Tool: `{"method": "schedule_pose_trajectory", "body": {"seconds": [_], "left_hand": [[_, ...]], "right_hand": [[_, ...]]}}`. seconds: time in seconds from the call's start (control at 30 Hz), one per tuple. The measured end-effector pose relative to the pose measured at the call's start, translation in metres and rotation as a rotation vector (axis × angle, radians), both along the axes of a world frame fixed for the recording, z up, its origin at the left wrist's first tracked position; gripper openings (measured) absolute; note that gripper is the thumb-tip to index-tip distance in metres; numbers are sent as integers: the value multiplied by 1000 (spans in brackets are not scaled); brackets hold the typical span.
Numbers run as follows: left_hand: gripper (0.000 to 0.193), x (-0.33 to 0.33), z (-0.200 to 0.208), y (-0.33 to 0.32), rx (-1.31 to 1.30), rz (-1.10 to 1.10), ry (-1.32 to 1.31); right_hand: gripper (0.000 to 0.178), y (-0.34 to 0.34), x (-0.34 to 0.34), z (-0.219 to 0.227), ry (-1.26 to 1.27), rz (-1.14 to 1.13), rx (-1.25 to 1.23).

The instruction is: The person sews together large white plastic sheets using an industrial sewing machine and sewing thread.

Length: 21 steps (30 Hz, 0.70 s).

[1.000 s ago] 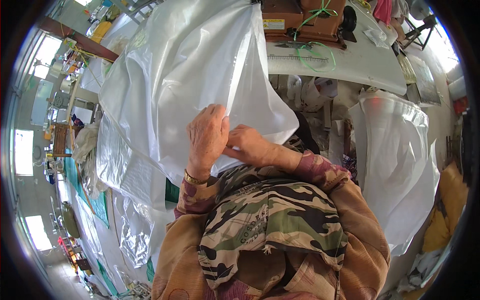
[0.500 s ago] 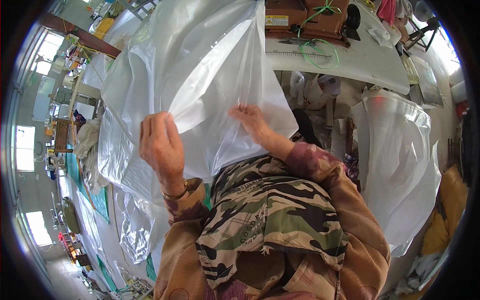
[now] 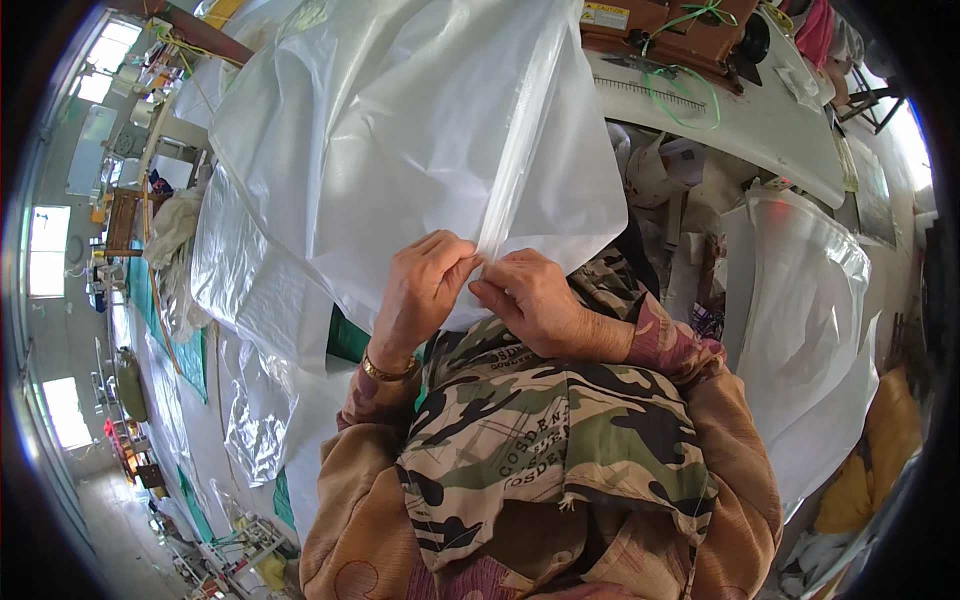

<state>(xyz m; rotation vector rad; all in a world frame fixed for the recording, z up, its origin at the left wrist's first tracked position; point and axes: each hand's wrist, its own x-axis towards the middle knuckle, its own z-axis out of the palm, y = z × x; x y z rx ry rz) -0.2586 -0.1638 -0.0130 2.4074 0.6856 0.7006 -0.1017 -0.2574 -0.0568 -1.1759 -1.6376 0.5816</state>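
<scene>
Head view: both hands meet at the lower edge of a large translucent plastic sheet [image 3: 400, 130] that hangs and spreads up and away from the person's chest. Left hand [image 3: 420, 290] has its grip pressed together on the sheet's bottom edge, thumb and fingertips pinching the film just beside a long fold or seam strip [image 3: 520, 130] that runs up the middle. Right hand [image 3: 535, 300] closes its grip on the same edge from the other side, the two hands touching or nearly so; whether its fingers hold one layer or two is hard to tell at this distance.

Judging by this, the step in hand is working the edge at the seam, separating or aligning layers. A next move would call for a firm pinch on each side and an even pull.

Beyond the sheet lies a white counter [image 3: 740, 110] with a green cord [image 3: 690, 85], and another plastic bag [image 3: 810, 330] hangs at the right.
</scene>
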Motion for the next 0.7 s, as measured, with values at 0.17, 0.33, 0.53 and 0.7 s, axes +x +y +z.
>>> {"method": "schedule_pose_trajectory", "body": {"seconds": [0.17,0.33,0.53,0.7], "left_hand": [[9,0,-27,-7,-182,66,-33],[12,1,-30,-7,-285,69,-17],[12,1,-28,-9,-470,58,-52],[12,3,-41,-6,-691,119,-229]], "right_hand": [[19,-2,-3,-6,-457,6,-242],[18,-1,-6,-11,-503,56,-279],[16,1,-5,-4,-584,99,-173],[22,-9,22,13,-643,39,-83]]}}
